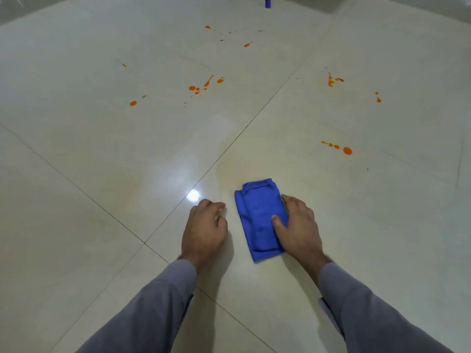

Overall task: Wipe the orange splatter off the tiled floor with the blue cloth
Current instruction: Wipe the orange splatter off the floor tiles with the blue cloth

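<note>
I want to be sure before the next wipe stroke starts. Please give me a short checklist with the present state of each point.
1. Blue cloth folded and flat on the floor: ok.
2. Right hand holds the cloth, thumb on top: ok.
3. Left hand off the cloth, resting on the tile beside it: ok.
4. Nearest orange drops lie ahead and to the right, not yet reached: not ok.
5. Farther splatter untouched: not ok.
6. Faint smear by the cloth fully clean: cannot tell.
</note>
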